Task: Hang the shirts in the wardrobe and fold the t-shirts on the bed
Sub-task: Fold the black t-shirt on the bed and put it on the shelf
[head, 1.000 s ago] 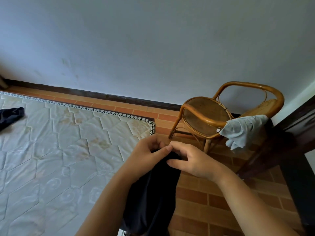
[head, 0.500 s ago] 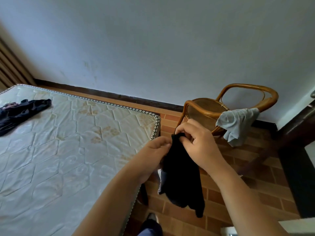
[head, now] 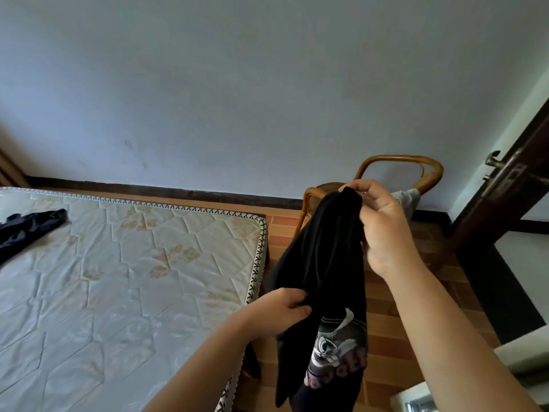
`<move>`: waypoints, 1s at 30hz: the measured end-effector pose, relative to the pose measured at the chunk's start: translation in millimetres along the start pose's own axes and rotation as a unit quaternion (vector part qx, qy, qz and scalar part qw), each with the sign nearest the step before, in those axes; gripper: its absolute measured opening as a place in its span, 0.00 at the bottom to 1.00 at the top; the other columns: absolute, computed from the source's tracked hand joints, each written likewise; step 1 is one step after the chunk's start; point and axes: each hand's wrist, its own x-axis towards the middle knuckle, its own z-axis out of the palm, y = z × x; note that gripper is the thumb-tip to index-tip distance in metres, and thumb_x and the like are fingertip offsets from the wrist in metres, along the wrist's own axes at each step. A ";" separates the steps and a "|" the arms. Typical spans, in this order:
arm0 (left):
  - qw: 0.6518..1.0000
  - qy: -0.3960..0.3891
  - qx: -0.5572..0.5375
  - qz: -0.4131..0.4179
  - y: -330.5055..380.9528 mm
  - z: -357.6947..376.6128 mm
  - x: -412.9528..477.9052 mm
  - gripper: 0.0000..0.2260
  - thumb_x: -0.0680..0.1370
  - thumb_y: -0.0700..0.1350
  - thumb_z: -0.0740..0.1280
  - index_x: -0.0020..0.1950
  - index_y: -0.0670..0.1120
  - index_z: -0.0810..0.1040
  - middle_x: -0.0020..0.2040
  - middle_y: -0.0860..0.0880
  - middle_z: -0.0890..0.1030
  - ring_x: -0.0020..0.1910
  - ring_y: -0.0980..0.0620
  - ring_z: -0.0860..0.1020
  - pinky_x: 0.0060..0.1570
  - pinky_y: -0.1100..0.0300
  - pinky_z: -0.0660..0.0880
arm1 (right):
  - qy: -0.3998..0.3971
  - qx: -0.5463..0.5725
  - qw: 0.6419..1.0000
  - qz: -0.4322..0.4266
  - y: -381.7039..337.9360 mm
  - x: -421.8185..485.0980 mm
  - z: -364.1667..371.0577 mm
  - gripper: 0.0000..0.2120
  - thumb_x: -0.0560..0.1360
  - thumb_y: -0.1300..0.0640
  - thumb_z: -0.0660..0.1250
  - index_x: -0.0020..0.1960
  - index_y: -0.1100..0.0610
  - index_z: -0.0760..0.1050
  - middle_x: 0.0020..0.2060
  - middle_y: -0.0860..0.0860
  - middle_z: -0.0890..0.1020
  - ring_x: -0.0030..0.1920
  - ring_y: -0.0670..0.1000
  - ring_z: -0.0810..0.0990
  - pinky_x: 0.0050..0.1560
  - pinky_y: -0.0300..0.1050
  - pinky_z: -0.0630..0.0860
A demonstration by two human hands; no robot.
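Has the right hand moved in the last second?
Yes, upward. The right hand was below the seat of the rattan chair; now it holds the black t-shirt in front of that seat.

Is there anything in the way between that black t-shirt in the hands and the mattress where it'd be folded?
Nothing visible. The black t-shirt hangs from the right hand, the left hand gripping it lower down, just beside the mattress edge. The only thing seen on the mattress, a dark garment, lies at its far left.
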 end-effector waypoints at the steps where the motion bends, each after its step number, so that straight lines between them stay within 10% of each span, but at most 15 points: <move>1: 0.999 0.001 0.035 -0.002 -3.0 -2.0 -0.2 0.11 0.81 0.45 0.60 0.61 0.43 0.74 0.49 0.47 0.79 0.50 0.48 0.77 0.50 0.59 0.72 | -0.009 0.011 1.000 0.012 -0.9 -1.2 2.5 0.12 0.77 0.68 0.59 0.43 0.54 0.75 0.33 0.43 0.82 0.37 0.42 0.81 0.39 0.36 0.78; 5: 0.971 0.035 0.233 -0.043 -14.2 -15.5 -0.5 0.21 0.80 0.47 0.59 0.73 0.44 0.62 0.64 0.42 0.73 0.61 0.43 0.73 0.54 0.59 0.70 | -0.024 0.042 0.998 0.048 -2.7 -5.0 5.4 0.14 0.77 0.71 0.57 0.43 0.56 0.76 0.37 0.48 0.82 0.40 0.46 0.80 0.41 0.37 0.78; 14: 0.838 0.073 0.536 -0.073 -31.0 -69.8 -9.6 0.15 0.82 0.48 0.57 0.66 0.42 0.63 0.56 0.44 0.78 0.54 0.43 0.79 0.42 0.55 0.72 | -0.137 0.051 0.971 0.190 -16.1 -4.6 -0.1 0.10 0.73 0.62 0.62 0.51 0.64 0.79 0.47 0.58 0.80 0.49 0.52 0.80 0.47 0.40 0.77; 20: 0.840 0.185 0.509 -0.027 -24.4 -135.0 -14.8 0.12 0.83 0.50 0.53 0.58 0.47 0.72 0.54 0.48 0.79 0.54 0.47 0.78 0.45 0.58 0.70 | -0.101 -0.471 0.871 0.098 0.4 21.8 -5.9 0.15 0.73 0.68 0.63 0.54 0.54 0.78 0.48 0.48 0.78 0.43 0.46 0.76 0.40 0.35 0.72; 30: 0.712 0.263 0.648 0.065 10.0 -156.7 -3.8 0.09 0.80 0.45 0.55 0.60 0.50 0.68 0.50 0.52 0.77 0.49 0.48 0.78 0.46 0.55 0.61 | -0.067 -0.649 0.757 0.037 -14.0 73.8 -38.7 0.09 0.75 0.64 0.60 0.49 0.52 0.75 0.47 0.51 0.70 0.51 0.54 0.75 0.44 0.43 0.66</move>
